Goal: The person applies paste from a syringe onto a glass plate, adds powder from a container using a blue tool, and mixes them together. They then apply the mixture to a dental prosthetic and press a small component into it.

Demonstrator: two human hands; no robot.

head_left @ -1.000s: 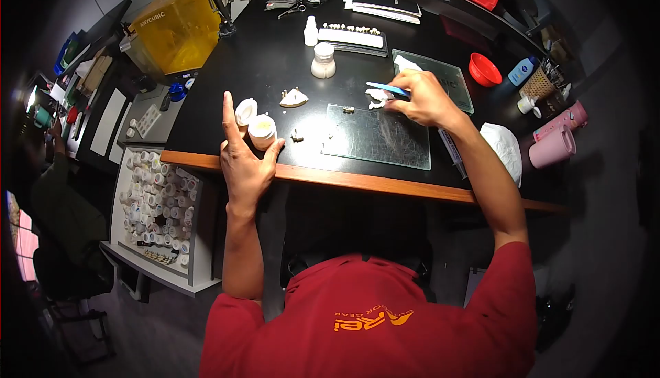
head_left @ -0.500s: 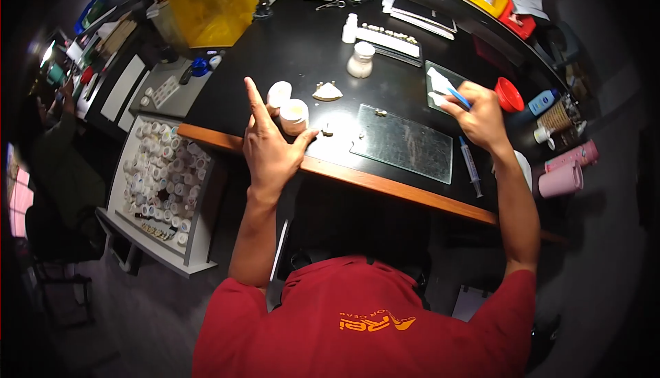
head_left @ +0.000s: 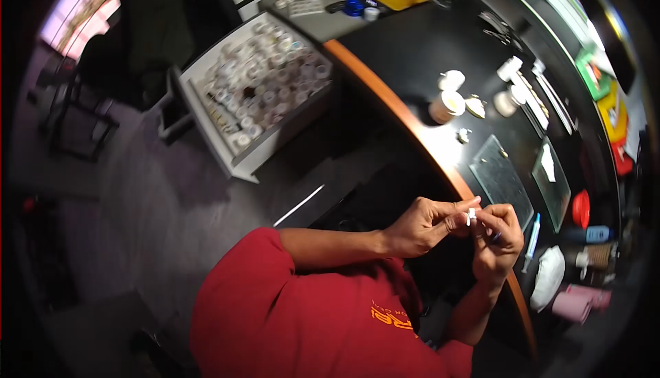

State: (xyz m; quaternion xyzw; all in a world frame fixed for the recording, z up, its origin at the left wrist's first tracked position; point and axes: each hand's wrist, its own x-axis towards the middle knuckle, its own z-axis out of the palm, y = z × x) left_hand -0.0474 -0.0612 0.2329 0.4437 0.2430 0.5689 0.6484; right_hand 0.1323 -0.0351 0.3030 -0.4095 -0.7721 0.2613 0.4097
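My left hand (head_left: 421, 227) and my right hand (head_left: 498, 242) meet near the table's front edge. Their fingertips pinch a small white piece (head_left: 471, 216), too small to tell its kind. A dark bluish bit shows among my right fingers, but I cannot make out what it is. Beyond the hands lies a glass slab (head_left: 503, 182) with a small bit near its far end. Next to it on the table are a small metallic-looking piece (head_left: 463, 134), an open jar (head_left: 448, 107) and a pale dental-model piece (head_left: 475, 107).
A second glass plate (head_left: 558, 196) carries a white strip. A blue-tipped syringe (head_left: 531, 242), a red bowl (head_left: 581, 209), a white cloth-like bundle (head_left: 548, 278) and pink cups (head_left: 572, 304) stand right. An open drawer (head_left: 249, 166) full of small jars juts out left. A person sits far left.
My view has swung left. My left hand has left the jar and my right hand has come away from the second glass plate; both now meet at the small white piece.
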